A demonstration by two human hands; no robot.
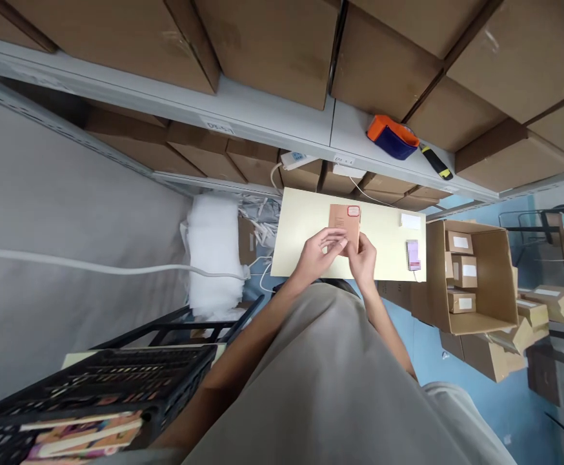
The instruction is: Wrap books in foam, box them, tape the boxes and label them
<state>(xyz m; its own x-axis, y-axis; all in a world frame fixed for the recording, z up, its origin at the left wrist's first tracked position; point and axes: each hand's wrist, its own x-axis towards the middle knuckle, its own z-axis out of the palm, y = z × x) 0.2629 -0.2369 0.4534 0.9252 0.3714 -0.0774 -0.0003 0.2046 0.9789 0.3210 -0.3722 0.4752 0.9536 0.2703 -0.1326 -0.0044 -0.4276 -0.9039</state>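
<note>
A flat brown book-like item [344, 219] with printed lines and a red-framed white label lies over the pale yellow tabletop [296, 219] in front of me. My right hand [363, 258] is closed on its lower right edge, thumb towards the middle. Across its lower left part reaches my left hand [319, 253], fingers stretched out and thumb slightly apart from them. The left fingertips cover some of the front. Whether the item is a book or a thin box, I cannot tell.
A phone [413, 255] and a white label stack [410, 221] occupy the table's right side. Beyond stands an open carton [495, 271] holding small boxes. Bubble wrap [214, 252] is at left, above a black crate [156, 374]. A tape dispenser [393, 137] and cutter [435, 161] rest on the shelf.
</note>
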